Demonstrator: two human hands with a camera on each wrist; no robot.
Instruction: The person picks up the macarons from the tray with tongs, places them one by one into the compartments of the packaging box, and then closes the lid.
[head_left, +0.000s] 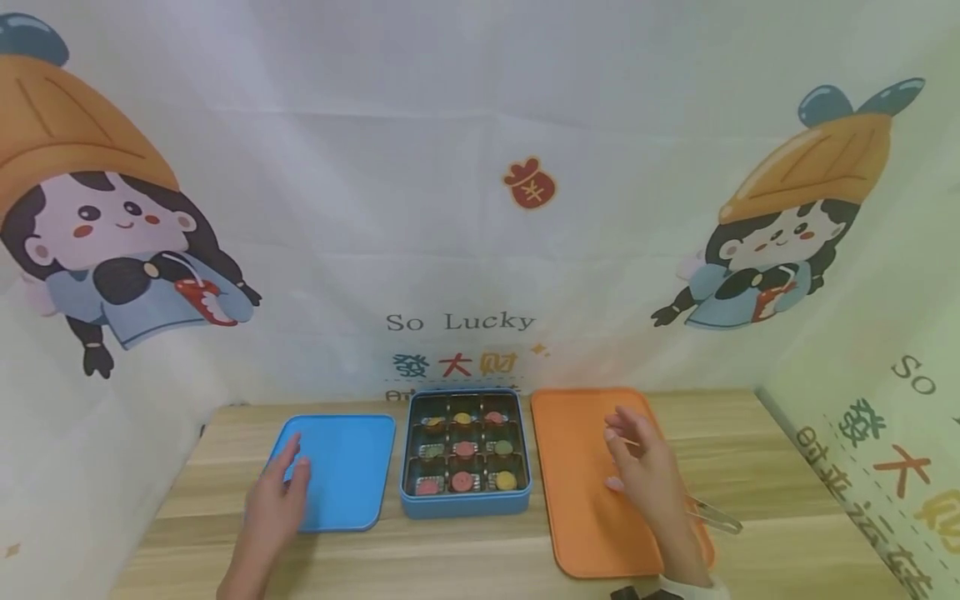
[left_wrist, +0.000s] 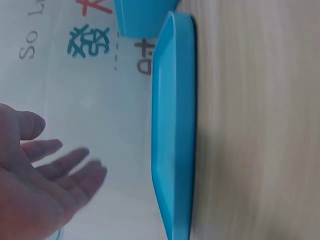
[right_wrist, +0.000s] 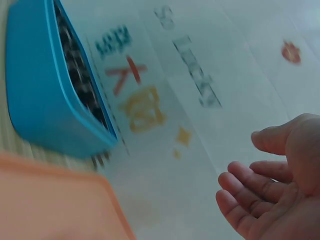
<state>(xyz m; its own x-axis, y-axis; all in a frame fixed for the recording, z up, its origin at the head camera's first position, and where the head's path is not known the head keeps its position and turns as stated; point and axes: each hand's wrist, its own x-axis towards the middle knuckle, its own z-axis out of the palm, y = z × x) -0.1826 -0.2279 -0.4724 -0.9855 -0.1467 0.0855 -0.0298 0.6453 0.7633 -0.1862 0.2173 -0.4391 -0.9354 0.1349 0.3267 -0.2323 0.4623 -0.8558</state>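
My left hand (head_left: 276, 500) hovers over the blue lid (head_left: 348, 471) at the left, fingers loosely bent and holding nothing; the left wrist view shows that hand (left_wrist: 45, 180) apart from the lid (left_wrist: 183, 125). Above the orange tray (head_left: 585, 517) is my right hand (head_left: 647, 467), relaxed with nothing in it, as the right wrist view shows too (right_wrist: 272, 185). Between the hands stands a blue box (head_left: 467, 506), its dark insert divided into several compartments. Small round red, yellow and green pieces lie in them, some on clear liners. Metal tongs (head_left: 718, 517) stick out past my right wrist, partly hidden.
A wooden tabletop (head_left: 420, 558) carries everything. Behind it and along both sides hangs a white printed cloth (head_left: 360, 208) with cartoon figures and lettering. The box and the orange tray stand close together with a narrow gap.
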